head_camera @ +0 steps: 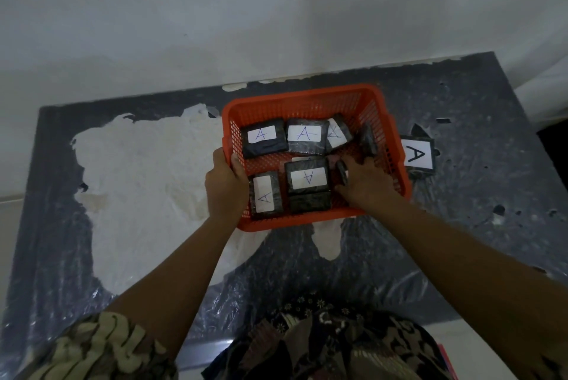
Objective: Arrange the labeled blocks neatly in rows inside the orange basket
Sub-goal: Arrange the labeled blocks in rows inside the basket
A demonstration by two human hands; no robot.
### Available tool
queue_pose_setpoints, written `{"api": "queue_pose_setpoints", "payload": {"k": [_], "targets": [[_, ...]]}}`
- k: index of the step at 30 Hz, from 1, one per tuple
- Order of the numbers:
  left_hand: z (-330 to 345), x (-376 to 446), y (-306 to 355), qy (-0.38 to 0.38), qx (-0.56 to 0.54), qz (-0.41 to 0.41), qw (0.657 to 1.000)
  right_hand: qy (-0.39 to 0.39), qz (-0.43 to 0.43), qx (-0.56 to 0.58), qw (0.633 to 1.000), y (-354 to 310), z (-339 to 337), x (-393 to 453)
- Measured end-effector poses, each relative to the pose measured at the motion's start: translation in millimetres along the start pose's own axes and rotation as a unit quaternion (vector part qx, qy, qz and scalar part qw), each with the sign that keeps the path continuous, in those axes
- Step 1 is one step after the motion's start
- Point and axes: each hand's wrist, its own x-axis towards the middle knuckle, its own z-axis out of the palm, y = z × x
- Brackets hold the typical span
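The orange basket [313, 103] sat on the table [476, 241]. The left hand [226, 186] gripped its left rim. The right hand [364, 179] reached inside, fingers closed on a dark block [341, 172] beside the labeled blocks [309, 178].

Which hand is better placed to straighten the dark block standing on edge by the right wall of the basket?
The right hand, probably: it is already inside the orange plastic basket, beside the tilted dark block. The left hand grips the basket's left rim.
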Motion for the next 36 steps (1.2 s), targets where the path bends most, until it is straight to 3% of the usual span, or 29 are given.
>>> {"api": "queue_pose_setpoints", "payload": {"k": [4, 8, 11, 15, 17, 24, 29, 36], "targets": [[0.5, 0.2, -0.3, -0.004, -0.002, -0.001, 1.0, -0.021, 0.002, -0.04, 0.999, -4.1, -4.7, 2.8], [0.2, 0.6, -0.7, -0.004, -0.002, -0.001, 1.0, 0.117, -0.001, -0.049, 0.992, -17.4, -20.7, 20.1], [0.0, 0.8, -0.4, -0.006, 0.0, 0.0, 1.0, 0.171, -0.027, 0.047, 0.984, -25.6, -32.5, 39.7], [-0.6, -0.1, -0.4, -0.012, -0.004, -0.009, 1.0, 0.119, 0.004, 0.222, 0.968, -36.5, -38.3, 64.7], [0.0, -0.3, 0.4, -0.015, -0.004, -0.012, 1.0, 0.114, 0.018, 0.236, 0.965, -38.8, -35.9, 72.0], [-0.5, -0.1, 2.3, -0.014, 0.001, -0.008, 1.0, 0.056, 0.048, 0.181, 0.981, -39.0, -43.8, 81.6], [-1.9, -0.2, 2.4, -0.013, -0.004, -0.002, 1.0, 0.125, 0.041, 0.054, 0.99, -40.3, -56.9, 80.1], [-2.4, -1.1, 3.3, -0.014, -0.006, -0.003, 1.0, 0.149, 0.014, -0.133, 0.98, -27.0, -53.2, 67.5]]}}
